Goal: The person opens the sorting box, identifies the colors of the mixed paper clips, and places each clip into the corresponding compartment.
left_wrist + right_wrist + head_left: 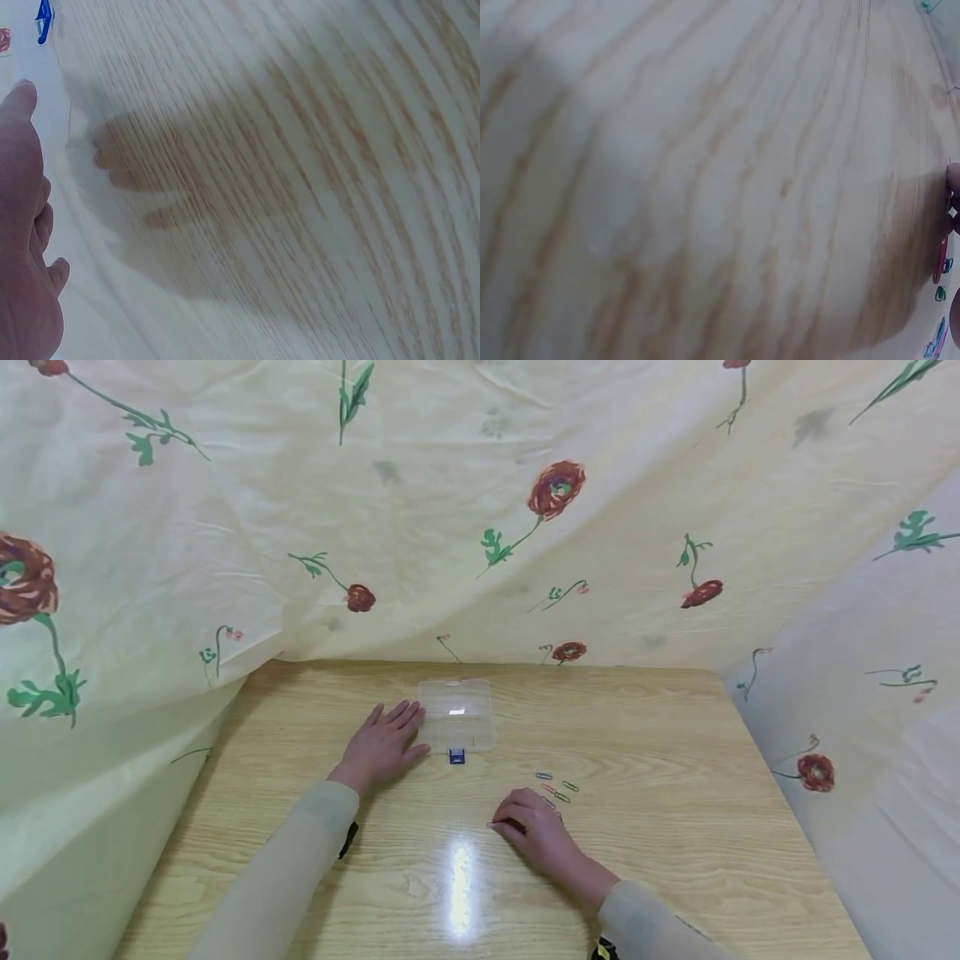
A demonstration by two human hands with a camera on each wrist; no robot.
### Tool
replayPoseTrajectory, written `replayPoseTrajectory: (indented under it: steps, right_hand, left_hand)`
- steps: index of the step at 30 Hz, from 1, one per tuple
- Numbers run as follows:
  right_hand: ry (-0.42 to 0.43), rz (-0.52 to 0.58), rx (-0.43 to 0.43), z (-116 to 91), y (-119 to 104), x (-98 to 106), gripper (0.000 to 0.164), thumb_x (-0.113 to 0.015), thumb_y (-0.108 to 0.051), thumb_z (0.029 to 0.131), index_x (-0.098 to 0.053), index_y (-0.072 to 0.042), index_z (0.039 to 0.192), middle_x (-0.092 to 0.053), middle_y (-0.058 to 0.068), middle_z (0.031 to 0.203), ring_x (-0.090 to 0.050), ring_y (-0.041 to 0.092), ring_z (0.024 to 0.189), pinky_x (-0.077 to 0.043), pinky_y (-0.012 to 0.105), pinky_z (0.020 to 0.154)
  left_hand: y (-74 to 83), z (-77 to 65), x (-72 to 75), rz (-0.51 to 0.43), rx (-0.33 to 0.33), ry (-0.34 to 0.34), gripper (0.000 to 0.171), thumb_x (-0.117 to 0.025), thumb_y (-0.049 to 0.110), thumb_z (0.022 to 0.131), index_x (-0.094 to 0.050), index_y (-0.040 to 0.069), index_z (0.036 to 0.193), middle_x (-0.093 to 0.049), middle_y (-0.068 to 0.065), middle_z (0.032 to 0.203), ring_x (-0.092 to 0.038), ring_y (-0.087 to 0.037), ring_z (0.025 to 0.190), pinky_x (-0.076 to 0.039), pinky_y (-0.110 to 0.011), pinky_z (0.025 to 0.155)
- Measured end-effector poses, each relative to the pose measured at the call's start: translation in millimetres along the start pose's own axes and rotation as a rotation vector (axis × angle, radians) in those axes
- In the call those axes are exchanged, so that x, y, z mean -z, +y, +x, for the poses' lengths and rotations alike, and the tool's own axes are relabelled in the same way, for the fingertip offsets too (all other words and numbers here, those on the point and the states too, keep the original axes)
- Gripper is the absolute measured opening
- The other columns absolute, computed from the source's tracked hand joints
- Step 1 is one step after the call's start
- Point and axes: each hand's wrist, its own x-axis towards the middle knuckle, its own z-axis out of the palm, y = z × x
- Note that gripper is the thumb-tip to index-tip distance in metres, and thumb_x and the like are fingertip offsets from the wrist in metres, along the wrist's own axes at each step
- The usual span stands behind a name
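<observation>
A clear plastic box [454,732] lies open on the table, a blue latch [457,757] at its near edge. My left hand [381,745] rests beside the box with its fingers straight, the fingertips at the box's left side. The thumb and index finger of my right hand [534,828] pinch a small, thin thing that looks like a paper clip [491,825]; its colour is hard to tell. Several coloured paper clips [562,797] lie just beyond this hand, some partly hidden by it. At the right wrist view's edge, a red paper clip [940,261] shows near the fingers.
The wooden table [675,760] carries a bright light reflection near the front. A flower-patterned cloth [420,510] hangs behind the table and along its left and right sides.
</observation>
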Motion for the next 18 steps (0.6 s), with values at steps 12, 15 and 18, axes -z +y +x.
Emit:
replayPoseTrajectory:
  steps: [12,15,18]
  right_hand:
    - [-0.013,-0.115,0.137,4.5,3.0,1.7,0.006,-0.081,-0.012,0.096,-0.075,-0.013,0.096,-0.069,-0.004,0.102,-0.064,0.014,0.1,-0.058,0.036,0.091]
    - [-0.012,-0.132,0.149,5.8,3.1,1.9,0.007,-0.081,-0.011,0.095,-0.074,-0.013,0.097,-0.069,-0.003,0.101,-0.064,0.015,0.1,-0.058,0.036,0.091]
    - [-0.013,-0.133,0.147,7.1,3.7,2.4,0.007,-0.08,-0.012,0.096,-0.073,-0.013,0.098,-0.069,-0.004,0.101,-0.064,0.015,0.1,-0.058,0.037,0.092]
  left_hand:
    - [-0.2,-0.6,-0.8,0.006,-0.003,-0.002,0.077,-0.038,0.061,0.112,-0.025,0.012,0.171,-0.022,-0.005,0.177,-0.018,-0.028,0.165,-0.009,-0.055,0.134]
    - [0.8,-1.5,0.0,0.01,-0.002,-0.003,0.077,-0.039,0.06,0.112,-0.026,0.011,0.17,-0.023,-0.006,0.177,-0.019,-0.028,0.164,-0.01,-0.055,0.134]
    - [2.4,-2.3,1.9,0.005,0.002,-0.008,0.077,-0.039,0.06,0.112,-0.026,0.011,0.17,-0.022,-0.006,0.177,-0.018,-0.028,0.164,-0.009,-0.055,0.134]
